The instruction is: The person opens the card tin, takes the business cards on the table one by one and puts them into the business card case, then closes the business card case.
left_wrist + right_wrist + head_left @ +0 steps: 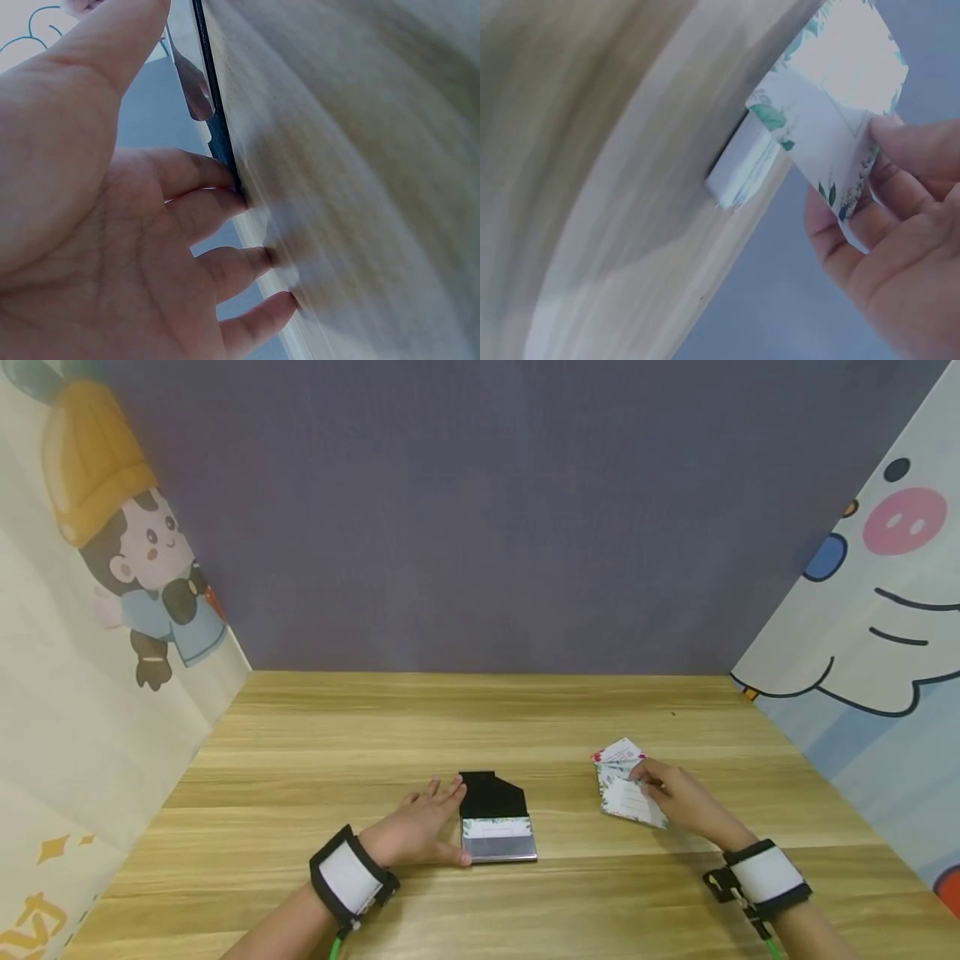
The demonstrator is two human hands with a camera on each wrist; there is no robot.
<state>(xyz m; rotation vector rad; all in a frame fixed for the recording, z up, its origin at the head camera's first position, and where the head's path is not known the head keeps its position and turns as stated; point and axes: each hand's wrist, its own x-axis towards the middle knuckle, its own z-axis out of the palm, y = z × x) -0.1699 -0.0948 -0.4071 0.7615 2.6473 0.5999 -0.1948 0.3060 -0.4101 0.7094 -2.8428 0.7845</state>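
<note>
A flat card case (500, 850) with a shiny metal front lies on the table, its black-lined lid (491, 796) folded back. Inside it shows a white card (495, 827) with a leafy floral border. Alongside the case, my left hand (420, 831) rests with spread fingers touching the lid's left edge and the thumb at the near left corner. To the right, my right hand (684, 797) pinches a floral-bordered card (817, 97) between thumb and fingers, tilted up. Under it lie more cards (741, 163), one with red flowers (621, 750) at the back.
The wood-grain table (360, 718) runs back to a dark grey panel (480, 527). Cartoon-printed curtains stand at the left (67, 710) and right (825, 643). Both wrists wear strapped bands with green cables.
</note>
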